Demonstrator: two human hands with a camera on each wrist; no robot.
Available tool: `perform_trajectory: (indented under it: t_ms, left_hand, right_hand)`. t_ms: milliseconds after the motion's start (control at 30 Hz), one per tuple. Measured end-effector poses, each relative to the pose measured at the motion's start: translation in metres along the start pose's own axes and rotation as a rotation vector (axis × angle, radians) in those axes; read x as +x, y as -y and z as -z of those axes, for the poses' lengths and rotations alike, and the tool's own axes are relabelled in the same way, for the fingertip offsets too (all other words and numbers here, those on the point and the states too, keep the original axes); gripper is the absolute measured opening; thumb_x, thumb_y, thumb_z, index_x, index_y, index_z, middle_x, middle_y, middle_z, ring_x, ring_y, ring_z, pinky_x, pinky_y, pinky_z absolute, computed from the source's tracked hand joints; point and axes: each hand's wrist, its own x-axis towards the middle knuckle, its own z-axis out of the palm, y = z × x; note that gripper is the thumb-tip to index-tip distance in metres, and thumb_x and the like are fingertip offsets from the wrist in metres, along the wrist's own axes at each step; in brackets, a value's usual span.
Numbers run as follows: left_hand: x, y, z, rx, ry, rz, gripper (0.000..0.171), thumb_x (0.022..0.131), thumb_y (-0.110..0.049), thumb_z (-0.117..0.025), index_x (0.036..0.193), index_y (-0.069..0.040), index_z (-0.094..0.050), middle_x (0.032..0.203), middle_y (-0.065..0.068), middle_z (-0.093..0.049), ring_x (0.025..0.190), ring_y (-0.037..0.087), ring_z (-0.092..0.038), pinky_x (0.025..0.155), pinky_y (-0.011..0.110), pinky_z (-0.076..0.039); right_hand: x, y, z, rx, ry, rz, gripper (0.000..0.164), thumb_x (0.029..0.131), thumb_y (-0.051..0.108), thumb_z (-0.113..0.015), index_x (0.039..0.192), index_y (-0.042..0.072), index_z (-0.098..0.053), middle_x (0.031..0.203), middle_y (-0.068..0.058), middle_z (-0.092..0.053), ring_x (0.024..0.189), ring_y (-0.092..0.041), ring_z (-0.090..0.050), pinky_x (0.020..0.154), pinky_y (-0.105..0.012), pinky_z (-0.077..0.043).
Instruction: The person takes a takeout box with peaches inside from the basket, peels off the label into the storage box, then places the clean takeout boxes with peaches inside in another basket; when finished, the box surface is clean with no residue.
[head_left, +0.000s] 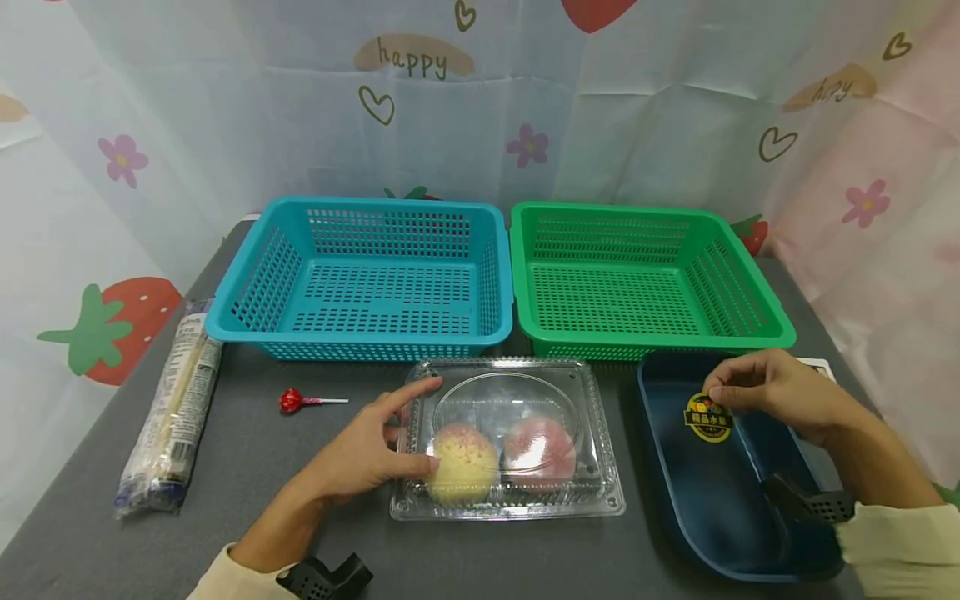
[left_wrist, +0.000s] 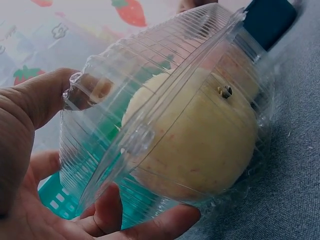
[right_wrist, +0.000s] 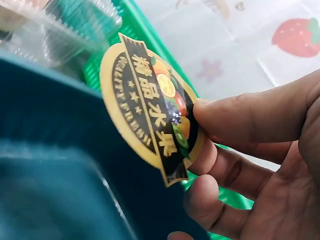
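Observation:
A clear plastic clamshell box [head_left: 592, 433] with its lid down lies at the front middle, holding a yellow, red-speckled fruit [head_left: 461, 475] and a pink fruit [head_left: 542, 454], both peach-like. My left hand [head_left: 367, 454] grips the box's left side, thumb and index finger against the lid. In the left wrist view the yellow fruit [left_wrist: 200, 145] shows its dark stem end through the plastic. Over a dark blue tray [head_left: 720, 517], my right hand [head_left: 787, 396] pinches a round black-and-gold fruit sticker [head_left: 708, 417] between thumb and fingers. The right wrist view shows the sticker [right_wrist: 150, 110] printed side out.
Behind the box stand a blue basket [head_left: 375, 337] and a green basket [head_left: 645, 340], side by side. A red lollipop [head_left: 291, 401] lies left of my left hand. Farther left is a long plastic-wrapped pack [head_left: 176, 400]. White printed material [head_left: 819, 367] sticks out behind the right wrist.

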Motion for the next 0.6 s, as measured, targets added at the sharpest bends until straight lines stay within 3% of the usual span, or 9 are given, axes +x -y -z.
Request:
perform_trajectory:
  t_ms: [267,600]
  left_hand:
    - [0.001,0.002,0.000,-0.001,0.007,-0.019,0.088,0.073,-0.012,-0.084,0.148,-0.026,-0.040,0.120,0.022,-0.032,0.083,0.028,-0.052,0.061,0.038,-0.049]
    - [0.000,0.003,0.001,0.030,-0.006,-0.021,0.088,0.073,-0.015,-0.084,0.148,-0.026,-0.040,0.122,0.021,-0.034,0.088,0.032,-0.046,0.062,0.038,-0.045]
  right_hand:
    - [0.001,-0.017,-0.002,-0.037,0.024,-0.107,0.018,0.097,0.008,-0.058,0.099,-0.008,-0.065,0.088,-0.009,-0.067,0.083,-0.020,-0.062,0.076,-0.032,-0.053]
    - [0.006,-0.036,-0.005,-0.068,0.041,-0.173,0.019,0.094,0.009,-0.062,0.098,-0.008,-0.068,0.085,-0.004,-0.064,0.075,-0.015,-0.057,0.067,-0.033,-0.051]
